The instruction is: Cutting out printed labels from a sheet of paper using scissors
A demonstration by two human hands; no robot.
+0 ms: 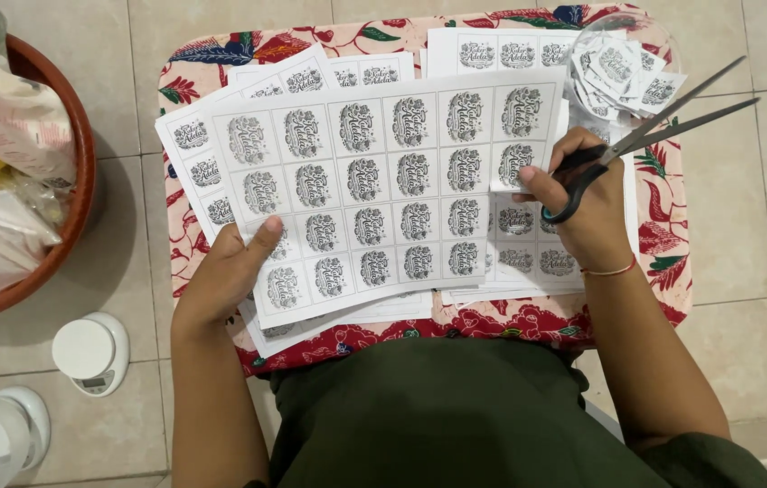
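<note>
In the head view, a label sheet [374,181] at frame centre is pinched at its lower left corner by the left hand [234,271], while open scissors [645,136] are gripped by the right hand [582,203] at its right edge. Cutting is judged underway; blade alignment along a row is needed. The cut labels [618,72] at upper right are partly hidden.

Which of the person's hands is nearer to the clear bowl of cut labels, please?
Right. The right hand, holding the scissors, sits just below the bowl at the table's far right corner. The left hand grips the label sheet at its near left edge, far from the bowl.
</note>
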